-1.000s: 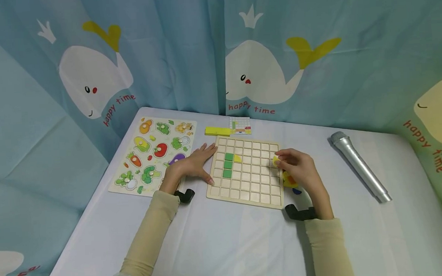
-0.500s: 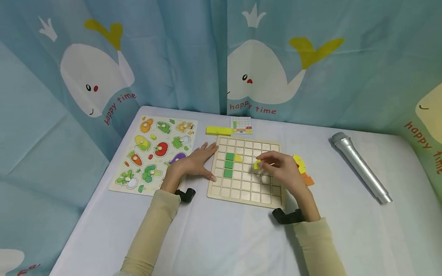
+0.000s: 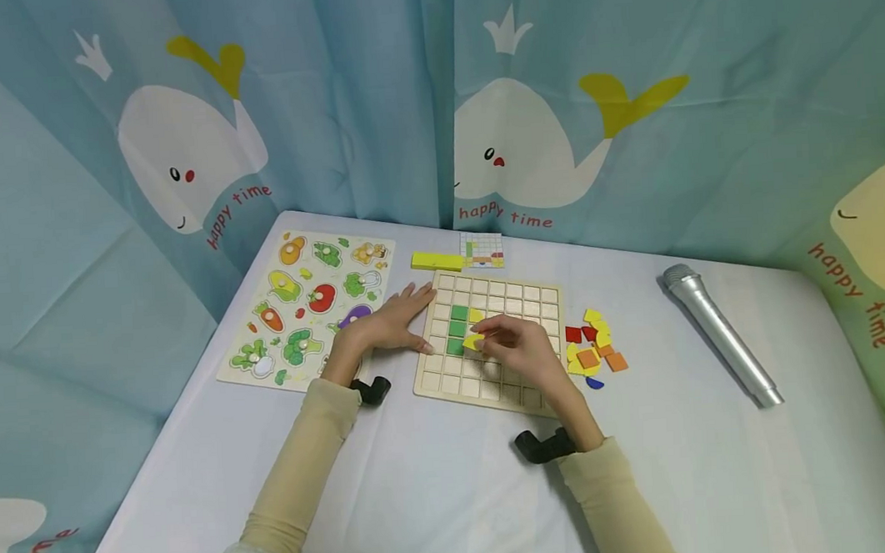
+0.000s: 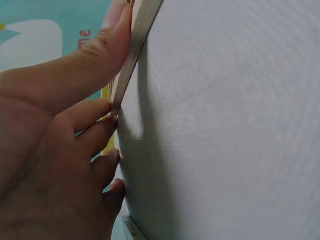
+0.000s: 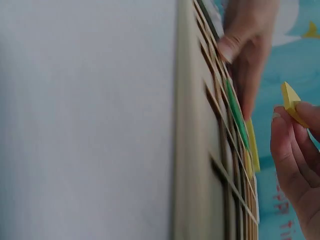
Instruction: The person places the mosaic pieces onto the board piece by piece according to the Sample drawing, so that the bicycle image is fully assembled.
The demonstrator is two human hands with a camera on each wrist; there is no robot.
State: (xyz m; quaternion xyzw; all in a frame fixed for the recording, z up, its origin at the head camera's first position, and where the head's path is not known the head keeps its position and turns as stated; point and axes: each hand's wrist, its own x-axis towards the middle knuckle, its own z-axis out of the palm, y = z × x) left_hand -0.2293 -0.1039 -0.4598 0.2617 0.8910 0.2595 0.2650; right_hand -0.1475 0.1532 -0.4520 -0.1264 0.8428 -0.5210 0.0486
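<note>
A square wooden grid board (image 3: 508, 387) lies on the table, with several green square tiles (image 3: 456, 328) in one column and a yellow tile (image 3: 476, 315) beside the top one. My left hand (image 3: 390, 323) rests against the board's left edge, fingers spread and thumb on the rim; the left wrist view shows the fingertips touching that edge. Between thumb and fingertips, my right hand (image 3: 520, 349) pinches a yellow tile (image 5: 291, 104) with a pointed end. In the head view this tile hovers over the grid, just right of the lowest green square. My right hand covers part of the grid.
Loose red, yellow, orange and blue tiles (image 3: 588, 358) lie right of the board. A printed pattern card (image 3: 486, 245) and a yellow block (image 3: 437, 262) sit behind it. On the left is a vegetable puzzle board (image 3: 311, 325); a silver microphone (image 3: 723, 337) lies far right.
My right hand has carried the yellow tile leftward from the board's right edge to the green column, uncovering the loose tiles. My left hand has stayed at the board's edge.
</note>
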